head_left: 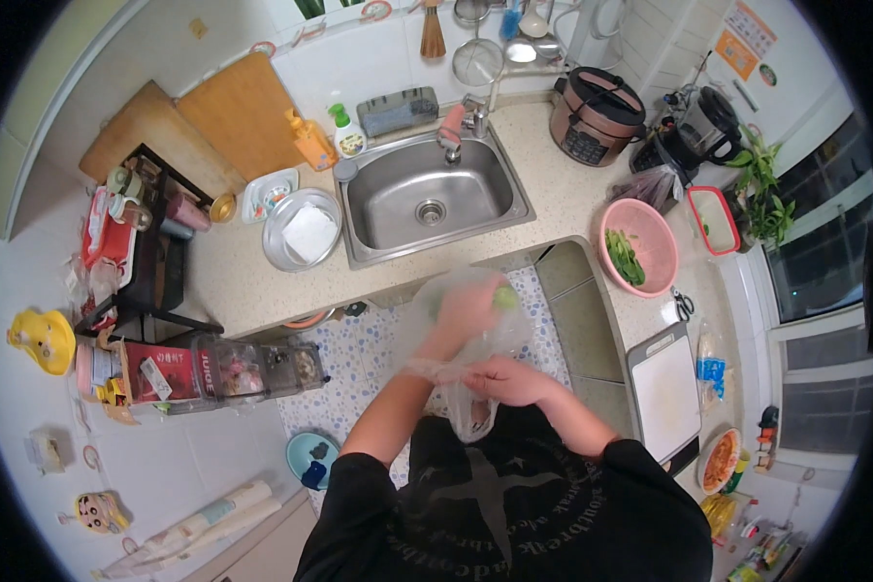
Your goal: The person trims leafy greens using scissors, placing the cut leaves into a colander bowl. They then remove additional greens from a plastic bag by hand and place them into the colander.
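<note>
A translucent plastic bag [415, 320] hangs in front of me, over the floor between my body and the counter. My left hand [469, 309] is inside it, seen blurred through the film. By its fingers lies a pale green vegetable [507, 297]; its kind is unclear, and whether the fingers close around it cannot be told. More green shows dimly at the bag's left side. My right hand [505, 380] grips the gathered mouth of the bag beside my left wrist. A bag handle loop [473, 425] dangles below, against my black shirt.
Ahead is a steel sink [436, 193], with a metal basin [302, 229] on its left. Along the right counter are a pink basket [639, 247] holding leafy greens [624, 256], scissors [684, 305] and a white cutting board [666, 393]. A teal basin [313, 462] is at lower left.
</note>
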`<state>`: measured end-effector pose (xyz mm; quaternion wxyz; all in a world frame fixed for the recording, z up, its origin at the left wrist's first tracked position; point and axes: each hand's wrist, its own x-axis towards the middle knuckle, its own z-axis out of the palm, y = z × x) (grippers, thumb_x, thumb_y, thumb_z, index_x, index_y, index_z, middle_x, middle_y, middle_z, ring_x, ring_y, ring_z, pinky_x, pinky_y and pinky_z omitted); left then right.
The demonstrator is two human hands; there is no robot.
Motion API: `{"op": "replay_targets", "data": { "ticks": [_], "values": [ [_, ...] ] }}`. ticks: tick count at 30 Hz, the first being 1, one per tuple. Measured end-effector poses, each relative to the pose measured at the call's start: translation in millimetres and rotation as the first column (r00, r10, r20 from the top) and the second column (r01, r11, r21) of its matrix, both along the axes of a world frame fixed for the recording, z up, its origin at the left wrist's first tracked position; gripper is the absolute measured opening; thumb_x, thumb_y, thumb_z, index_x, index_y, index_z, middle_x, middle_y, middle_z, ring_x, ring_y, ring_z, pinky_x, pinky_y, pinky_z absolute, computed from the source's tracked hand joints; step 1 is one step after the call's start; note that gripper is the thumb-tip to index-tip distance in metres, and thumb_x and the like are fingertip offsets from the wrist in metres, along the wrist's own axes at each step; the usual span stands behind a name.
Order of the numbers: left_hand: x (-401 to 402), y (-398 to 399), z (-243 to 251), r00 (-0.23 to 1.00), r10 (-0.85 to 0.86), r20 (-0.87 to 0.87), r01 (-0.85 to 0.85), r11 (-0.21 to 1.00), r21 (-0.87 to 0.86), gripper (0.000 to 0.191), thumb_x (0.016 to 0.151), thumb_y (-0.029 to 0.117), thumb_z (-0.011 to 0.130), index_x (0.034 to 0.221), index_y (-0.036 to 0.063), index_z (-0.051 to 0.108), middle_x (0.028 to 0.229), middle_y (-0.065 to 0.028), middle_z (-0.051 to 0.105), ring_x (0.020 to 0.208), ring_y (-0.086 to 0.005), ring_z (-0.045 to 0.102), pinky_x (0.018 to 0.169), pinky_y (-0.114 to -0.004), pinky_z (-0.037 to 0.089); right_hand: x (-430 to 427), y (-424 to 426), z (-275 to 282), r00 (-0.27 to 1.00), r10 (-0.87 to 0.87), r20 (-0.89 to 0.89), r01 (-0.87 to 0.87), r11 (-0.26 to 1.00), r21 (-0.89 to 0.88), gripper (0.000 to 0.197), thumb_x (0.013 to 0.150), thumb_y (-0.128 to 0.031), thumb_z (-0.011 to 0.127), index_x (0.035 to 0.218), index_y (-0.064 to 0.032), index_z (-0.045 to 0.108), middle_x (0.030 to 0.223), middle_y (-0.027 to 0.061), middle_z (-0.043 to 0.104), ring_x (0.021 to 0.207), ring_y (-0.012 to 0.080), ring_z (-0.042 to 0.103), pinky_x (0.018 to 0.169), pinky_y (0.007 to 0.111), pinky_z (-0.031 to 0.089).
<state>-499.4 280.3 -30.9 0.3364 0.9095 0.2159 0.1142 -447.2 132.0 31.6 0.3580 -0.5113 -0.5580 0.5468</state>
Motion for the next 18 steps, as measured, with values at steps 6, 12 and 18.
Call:
{"op": "replay_targets", "data": {
  "ticks": [6,12,18],
  "values": [
    [0,11,0,0.988,-0.005,0.151,-0.024,0.982,0.186,0.037,0.079,0.026,0.067,0.113,0.0137,0.062,0.095,-0.0124,0.069,0.098,-0.0345,0.064,0.090,-0.045,0.046,0,-15,-26,0.850,-0.272,-0.451,0.090,0.919,-0.385,0.038,0.105,-0.024,0.045,0.132,-0.0026,0.059,0.077,-0.0040,0.057,0.061,0.0057,0.040,0.059,0.021,0.039],
    [-61,-5,-58,0.993,-0.028,-0.115,0.025,0.999,-0.031,0.058,0.086,0.039,0.064,0.133,0.0061,0.054,0.120,-0.0163,0.063,0.108,-0.0399,0.058,0.094,-0.047,0.045,42,8,-9,0.570,-0.662,-0.487,0.571,0.745,-0.345,0.037,0.104,-0.024,0.047,0.130,-0.0018,0.061,0.070,-0.0094,0.050,0.059,0.0023,0.036,0.054,0.018,0.031],
    [-151,-10,19,0.953,-0.130,-0.273,0.149,0.987,0.053,0.051,0.078,0.042,0.073,0.114,0.0078,0.068,0.100,-0.0132,0.068,0.099,-0.0340,0.062,0.089,-0.042,0.047,65,7,-17,0.638,-0.750,-0.173,0.728,0.661,-0.180,0.031,0.103,-0.024,0.050,0.113,-0.0033,0.070,0.063,-0.0090,0.042,0.059,0.0023,0.038,0.055,0.019,0.031]
  ]
}}
